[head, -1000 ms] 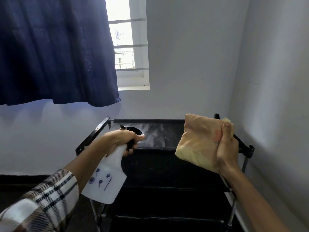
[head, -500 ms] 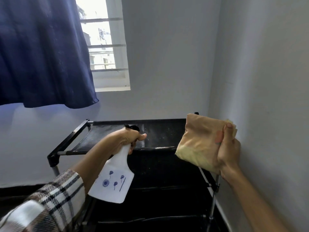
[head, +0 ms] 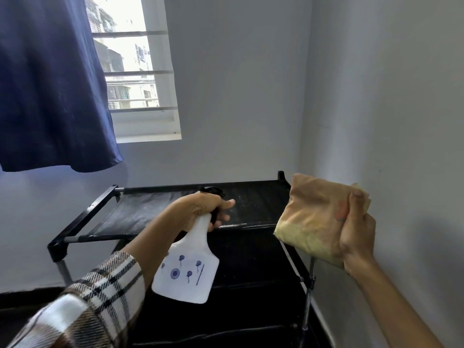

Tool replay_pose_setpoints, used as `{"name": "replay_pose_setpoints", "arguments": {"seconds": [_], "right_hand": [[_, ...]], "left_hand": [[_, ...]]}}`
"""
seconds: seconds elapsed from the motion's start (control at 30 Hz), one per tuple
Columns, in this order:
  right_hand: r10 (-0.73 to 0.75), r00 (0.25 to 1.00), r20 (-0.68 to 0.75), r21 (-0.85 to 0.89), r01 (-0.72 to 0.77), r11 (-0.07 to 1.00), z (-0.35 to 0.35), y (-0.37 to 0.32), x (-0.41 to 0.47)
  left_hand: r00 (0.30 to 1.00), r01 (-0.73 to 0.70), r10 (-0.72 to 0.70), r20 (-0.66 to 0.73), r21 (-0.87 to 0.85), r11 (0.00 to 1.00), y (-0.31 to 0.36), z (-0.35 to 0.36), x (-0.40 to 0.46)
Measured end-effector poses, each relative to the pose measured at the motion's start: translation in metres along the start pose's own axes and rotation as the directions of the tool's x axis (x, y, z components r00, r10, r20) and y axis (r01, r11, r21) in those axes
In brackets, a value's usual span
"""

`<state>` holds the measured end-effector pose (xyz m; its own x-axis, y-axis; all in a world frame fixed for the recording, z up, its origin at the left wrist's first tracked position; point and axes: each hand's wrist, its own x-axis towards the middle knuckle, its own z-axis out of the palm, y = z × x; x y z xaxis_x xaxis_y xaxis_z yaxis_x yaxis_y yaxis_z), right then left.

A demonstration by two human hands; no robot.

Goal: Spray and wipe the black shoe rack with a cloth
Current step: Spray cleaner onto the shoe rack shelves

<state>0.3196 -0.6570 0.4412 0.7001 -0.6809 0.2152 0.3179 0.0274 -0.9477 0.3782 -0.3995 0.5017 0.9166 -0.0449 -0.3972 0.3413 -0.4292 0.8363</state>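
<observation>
The view has turned further to the right, so the shoe rack [head: 160,212] now shows its whole left end. The left hand [head: 203,205] with the spray bottle [head: 187,270] has moved right along the top shelf.

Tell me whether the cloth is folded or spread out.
Folded: the cloth is a thick bunched pad gripped in the right hand, held above the shoe rack.

Left hand [head: 200,209] is curled in a grip, forearm raised in a plaid sleeve [head: 82,312]; right hand [head: 356,229] pinches, arm bare.
</observation>
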Motion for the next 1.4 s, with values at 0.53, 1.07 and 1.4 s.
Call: {"name": "replay_pose_setpoints", "arguments": {"seconds": [0.53, 1.07, 1.4], "right_hand": [[0.013, 1.000, -0.011, -0.001, -0.013, 1.000, -0.002, 0.001, 0.002], [-0.031, 0.993, 0.115, 0.065, 0.024, 0.998, 0.042, 0.033, -0.036], [0.029, 0.934, 0.355, -0.191, 0.042, 0.981, 0.048, 0.103, -0.086]], "left_hand": [[0.988, -0.070, 0.057, 0.141, 0.086, 0.994, 0.011, 0.047, 0.002], [0.959, -0.278, 0.267, -0.099, -0.130, 0.952, -0.090, -0.033, -0.019], [0.988, -0.084, 0.055, -0.146, -0.203, 0.976, -0.220, -0.086, -0.040]]}}
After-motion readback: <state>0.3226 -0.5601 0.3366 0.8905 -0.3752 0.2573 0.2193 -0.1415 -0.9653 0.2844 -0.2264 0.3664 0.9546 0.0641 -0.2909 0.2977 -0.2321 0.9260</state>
